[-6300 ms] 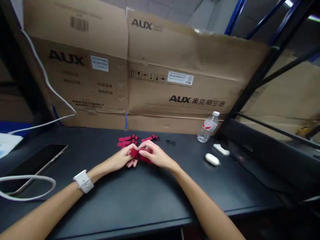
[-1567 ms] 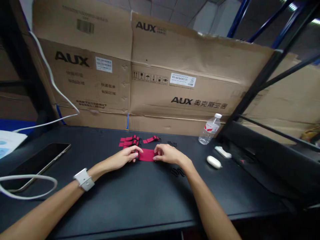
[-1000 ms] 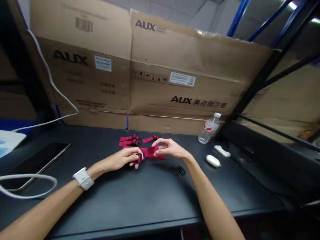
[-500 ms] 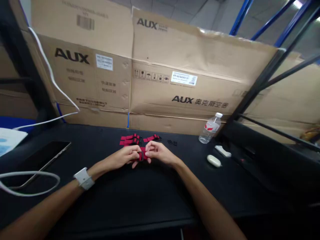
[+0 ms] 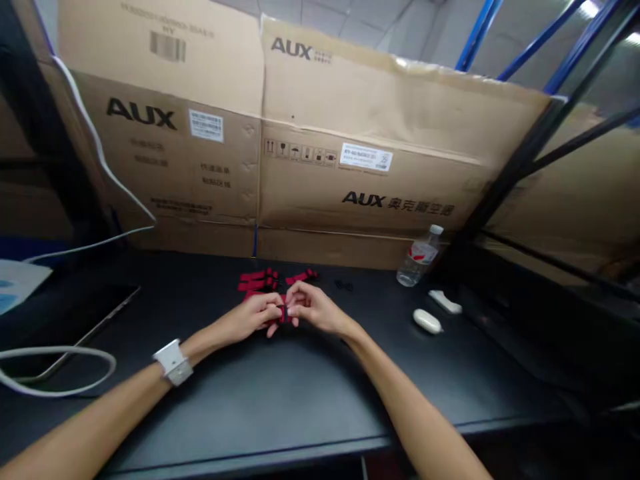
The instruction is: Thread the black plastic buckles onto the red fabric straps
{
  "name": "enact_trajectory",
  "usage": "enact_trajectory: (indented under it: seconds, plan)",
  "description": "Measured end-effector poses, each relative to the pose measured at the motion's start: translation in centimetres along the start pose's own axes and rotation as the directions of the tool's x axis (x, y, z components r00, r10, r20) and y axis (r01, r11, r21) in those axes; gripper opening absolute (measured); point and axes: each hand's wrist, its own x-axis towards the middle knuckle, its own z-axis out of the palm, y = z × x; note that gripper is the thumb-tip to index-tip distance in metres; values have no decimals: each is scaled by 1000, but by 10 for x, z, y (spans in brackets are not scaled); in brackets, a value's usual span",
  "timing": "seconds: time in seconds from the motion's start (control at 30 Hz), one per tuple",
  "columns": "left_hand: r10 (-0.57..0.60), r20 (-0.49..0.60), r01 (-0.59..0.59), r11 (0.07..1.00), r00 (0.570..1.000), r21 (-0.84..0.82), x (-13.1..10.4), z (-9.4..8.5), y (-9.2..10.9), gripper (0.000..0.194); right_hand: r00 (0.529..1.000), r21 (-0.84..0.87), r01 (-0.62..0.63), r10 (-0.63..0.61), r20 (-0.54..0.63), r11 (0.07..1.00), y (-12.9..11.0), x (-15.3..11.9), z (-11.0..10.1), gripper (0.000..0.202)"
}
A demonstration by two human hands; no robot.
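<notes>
Between my two hands is a red strap [image 5: 283,319] with a dark buckle on it, partly covered by my fingers. My left hand [image 5: 259,312] pinches it from the left side. My right hand [image 5: 313,308] has its thumb and fingers closed on the strap's right part, close to the buckle. Just behind my hands lie several red straps [image 5: 255,280] with black buckles. Another red strap [image 5: 301,276] rests a little to their right. Farther right are small black buckles [image 5: 344,285], loose on the black table [image 5: 260,400].
A plastic water bottle [image 5: 417,257] stands at the back right, near a white oval case [image 5: 427,321] and a small white object [image 5: 445,302]. On the left are a phone [image 5: 95,333], a white cable [image 5: 107,363] and a paper [image 5: 20,283]. Cardboard [image 5: 310,200] walls the back.
My fingers have shifted slightly on the strap, and the right fingertips now sit closer to the buckle. The view moved a little and the table looks brighter.
</notes>
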Motion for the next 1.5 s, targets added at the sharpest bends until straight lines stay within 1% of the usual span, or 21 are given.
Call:
enact_trajectory:
  seconds: [0.07, 0.13, 0.23, 0.37, 0.43, 0.5, 0.53, 0.6, 0.67, 0.73, 0.8, 0.87, 0.97, 1.03, 1.07, 1.17, 1.3, 1.43, 1.5]
  plan:
    - [24, 2, -24, 1000, 1000, -3, 0, -1, 3, 30, 999, -26, 22, -23, -32, 999, -3, 0, 0, 28]
    - [65, 42, -64, 998, 997, -26, -1, -2, 6, 31, 999, -50, 25, -27, -38, 998, -6, -2, -1, 23]
    - [100, 77, -96, 994, 992, -56, -3, -3, 11, 32, 1000, -67, 19, -20, -15, 998, -9, -4, -4, 21]
    - [84, 66, -80, 995, 994, -63, -3, -4, 12, 29, 998, -99, 57, -52, 45, 993, -14, -5, -5, 23]
    - [69, 78, -63, 996, 995, -68, -2, -3, 10, 27, 994, -166, 100, -90, 62, 981, -15, -5, -4, 19]
    - [62, 84, -57, 997, 995, -61, -2, -2, 8, 26, 988, -283, 153, -145, 52, 947, -16, -5, -2, 12]
    - [66, 80, -62, 997, 995, -50, -1, -1, 7, 24, 984, -345, 179, -173, 47, 922, -16, -5, -1, 11]
    - [86, 68, -85, 996, 994, -15, -2, 1, 6, 22, 976, -443, 215, -210, 59, 870, -14, -4, 0, 16]
    - [105, 51, -108, 993, 993, 47, -2, 3, 6, 20, 974, -484, 222, -213, 75, 847, -12, -4, -1, 19]
    - [108, 19, -110, 983, 994, 145, -2, 5, 8, 20, 977, -481, 207, -200, 66, 852, -10, -3, -2, 15]
    - [110, -31, -100, 968, 993, 230, -2, 6, 10, 21, 979, -453, 192, -199, 33, 870, -9, -2, -4, 9]
    - [112, -76, -88, 962, 991, 259, -1, 5, 11, 23, 981, -387, 176, -196, -12, 905, -10, -1, -4, 9]
    - [98, -127, -70, 976, 987, 207, 0, 0, 10, 24, 987, -166, 128, -142, -74, 978, -12, -1, -4, 20]
    - [66, -149, -46, 990, 987, 133, 2, -3, 8, 24, 989, -18, 91, -93, -119, 996, -14, -1, -4, 27]
    - [50, -156, -35, 995, 986, 94, 2, -4, 7, 24, 986, 18, 80, -76, -148, 997, -14, 0, -4, 30]
    - [36, -189, -33, 999, 981, 21, 3, -6, 4, 26, 968, -8, 62, -62, -242, 998, -14, 2, -4, 34]
    - [64, -244, -62, 998, 968, 19, 4, -4, 4, 29, 935, -59, 38, -56, -351, 998, -11, 5, 4, 33]
    - [69, -256, -65, 998, 964, 22, 3, -3, 5, 30, 902, -158, 37, -101, -420, 987, -7, 5, 17, 28]
    - [67, -257, -64, 998, 964, 19, 2, -3, 5, 31, 892, -198, 35, -120, -435, 979, -7, 4, 21, 27]
